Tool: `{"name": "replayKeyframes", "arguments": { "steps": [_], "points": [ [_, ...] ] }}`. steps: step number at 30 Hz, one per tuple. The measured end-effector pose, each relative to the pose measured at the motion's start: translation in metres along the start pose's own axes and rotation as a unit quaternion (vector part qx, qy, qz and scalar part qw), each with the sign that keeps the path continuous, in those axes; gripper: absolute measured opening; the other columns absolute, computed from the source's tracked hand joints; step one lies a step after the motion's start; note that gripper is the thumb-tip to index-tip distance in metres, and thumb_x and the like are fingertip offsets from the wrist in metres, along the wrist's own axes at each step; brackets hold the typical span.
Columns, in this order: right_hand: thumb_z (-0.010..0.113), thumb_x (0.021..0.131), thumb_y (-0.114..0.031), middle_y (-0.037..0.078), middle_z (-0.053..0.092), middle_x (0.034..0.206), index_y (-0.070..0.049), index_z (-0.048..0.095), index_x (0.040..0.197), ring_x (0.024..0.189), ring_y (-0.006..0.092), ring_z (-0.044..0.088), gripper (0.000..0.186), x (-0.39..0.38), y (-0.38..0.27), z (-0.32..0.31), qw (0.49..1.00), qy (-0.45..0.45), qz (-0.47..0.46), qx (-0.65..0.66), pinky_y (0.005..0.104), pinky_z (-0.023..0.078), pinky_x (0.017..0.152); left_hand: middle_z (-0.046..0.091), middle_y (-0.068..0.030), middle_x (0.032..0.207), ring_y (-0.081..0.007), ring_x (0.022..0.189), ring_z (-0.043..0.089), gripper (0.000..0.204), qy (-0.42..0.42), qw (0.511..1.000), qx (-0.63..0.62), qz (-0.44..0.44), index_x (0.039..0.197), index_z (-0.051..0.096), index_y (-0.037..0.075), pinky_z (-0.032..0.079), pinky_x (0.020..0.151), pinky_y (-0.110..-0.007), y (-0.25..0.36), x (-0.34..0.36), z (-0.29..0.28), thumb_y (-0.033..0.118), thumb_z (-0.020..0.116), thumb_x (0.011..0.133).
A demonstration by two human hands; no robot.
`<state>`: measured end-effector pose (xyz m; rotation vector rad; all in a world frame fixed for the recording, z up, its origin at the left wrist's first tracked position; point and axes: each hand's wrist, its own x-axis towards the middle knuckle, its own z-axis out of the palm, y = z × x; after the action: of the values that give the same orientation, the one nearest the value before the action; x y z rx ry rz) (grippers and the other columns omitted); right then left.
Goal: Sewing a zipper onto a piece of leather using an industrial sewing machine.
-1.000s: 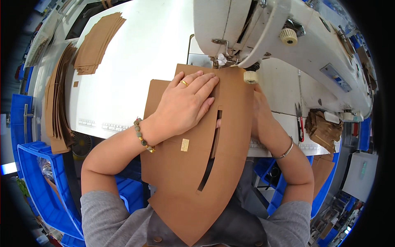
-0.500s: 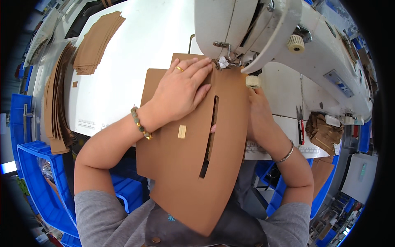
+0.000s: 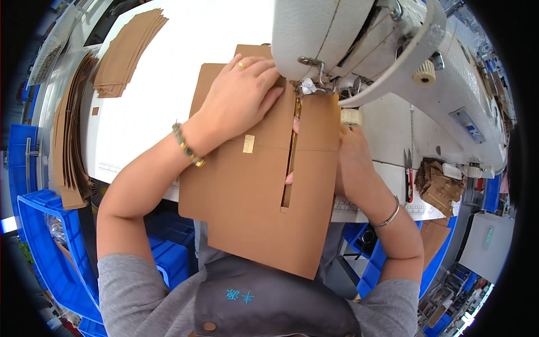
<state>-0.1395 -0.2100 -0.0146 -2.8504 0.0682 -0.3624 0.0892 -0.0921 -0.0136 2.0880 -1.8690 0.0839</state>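
Observation:
A brown leather-like panel lies under the needle area of a white sewing machine. It has a long narrow slot, where a zipper with gold teeth shows. My left hand rests flat on the panel's upper left, fingers stretched toward the presser foot. At the panel's right edge, my right hand reaches underneath and holds it from below. Two of its fingertips show through the slot against the zipper; the rest of those fingers are hidden. A small gold label sits left of the slot.
Stacked brown pieces lie at the far left, and more brown pieces hang over the table's left edge. Red-handled snips and a scrap pile are at right. Blue bins stand below.
The panel has advanced away from me under the machine and now lies flatter. More of the zipper shows in the slot, with two right fingertips visible there. My left hand has moved slightly farther away.

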Motion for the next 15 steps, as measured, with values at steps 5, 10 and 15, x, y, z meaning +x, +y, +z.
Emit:
{"name": "replayKeyframes", "arguments": {
  "steps": [5, 10, 15],
  "points": [
    [0.072, 0.082, -0.067, 0.017, 0.068, 0.132, -0.007, 0.068, 0.133, 0.125, 0.039, 0.061, 0.079, 0.0, 0.0, 0.002, 1.0, 0.015, -0.004, 0.002, 0.0669, 0.036, 0.113, 0.062, -0.0182, 0.138, -0.0395, 0.136, 0.054, 0.047, 0.027, 0.996, -0.08, 0.039, 0.137, 0.06, 0.001, 0.044, 0.113, -0.055, 0.031, -0.038, -0.002, 0.024, 0.07, 0.097],
    [0.073, 0.082, -0.064, 0.018, 0.066, 0.134, -0.007, 0.068, 0.133, 0.124, 0.0385, 0.061, 0.078, 0.0, -0.001, 0.002, 1.0, 0.012, -0.004, -0.002, 0.0668, 0.037, 0.112, 0.057, -0.0192, 0.147, -0.0384, 0.143, 0.05, 0.058, 0.005, 0.996, -0.076, 0.051, 0.146, 0.054, 0.0, 0.038, 0.12, -0.058, 0.035, -0.049, 0.0, 0.029, 0.07, 0.098],
    [0.075, 0.085, -0.053, 0.018, 0.065, 0.135, -0.006, 0.066, 0.135, 0.126, 0.0375, 0.061, 0.069, -0.001, 0.0, 0.002, 1.0, 0.014, 0.001, 0.009, 0.067, 0.034, 0.115, 0.056, -0.017, 0.149, -0.0371, 0.143, 0.05, 0.06, -0.027, 0.996, -0.074, 0.046, 0.148, 0.053, 0.002, 0.037, 0.121, -0.057, 0.039, -0.054, -0.004, 0.03, 0.069, 0.098]
  ]
}}
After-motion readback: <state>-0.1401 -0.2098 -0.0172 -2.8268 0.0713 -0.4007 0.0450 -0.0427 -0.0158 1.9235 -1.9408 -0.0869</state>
